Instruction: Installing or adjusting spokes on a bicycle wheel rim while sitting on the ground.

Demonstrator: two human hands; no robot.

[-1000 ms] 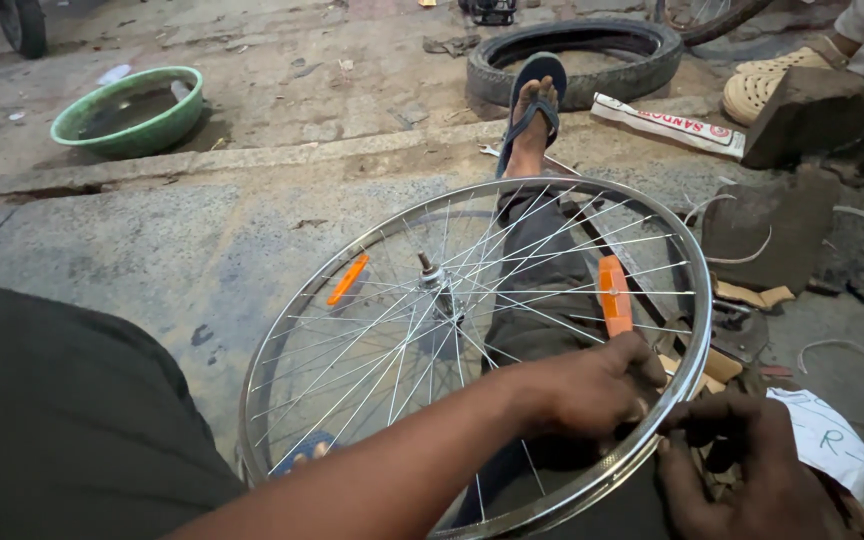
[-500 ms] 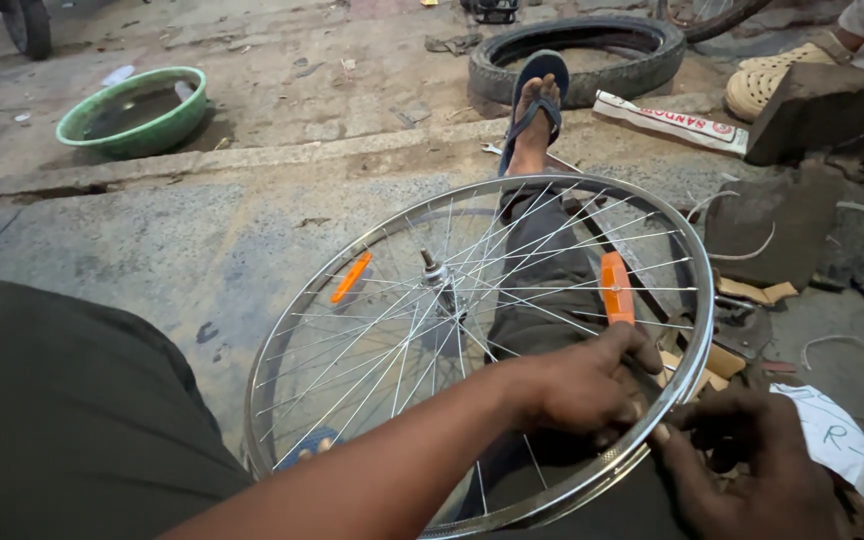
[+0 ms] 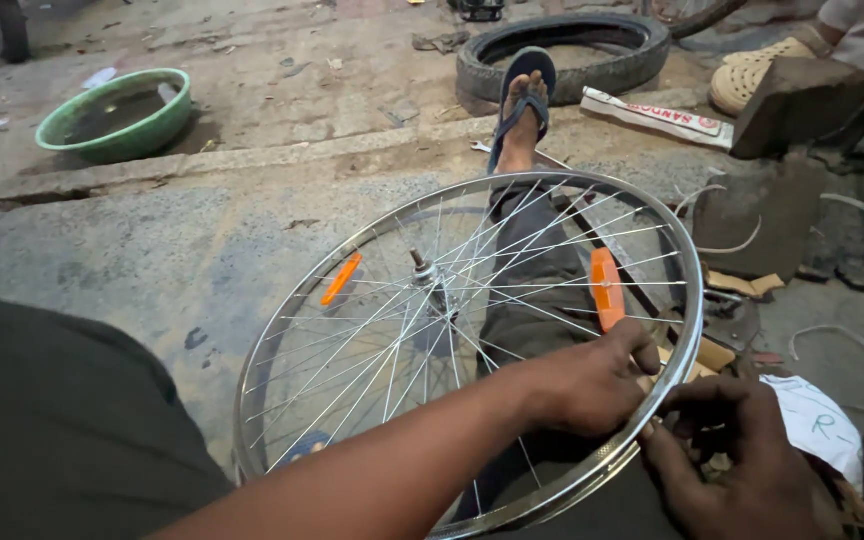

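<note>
A spoked bicycle wheel lies tilted across the person's outstretched leg, its metal rim bare of any tyre. The left hand rests inside the rim on the spokes near its right edge, fingers curled. The right hand sits just outside the rim, fingertips touching it from below. Two orange reflectors are clipped among the spokes, one on each side of the hub. The person's foot in a blue sandal points away, beyond the wheel. A black tyre lies on the ground behind it, and a green basin stands well apart at the far left.
</note>
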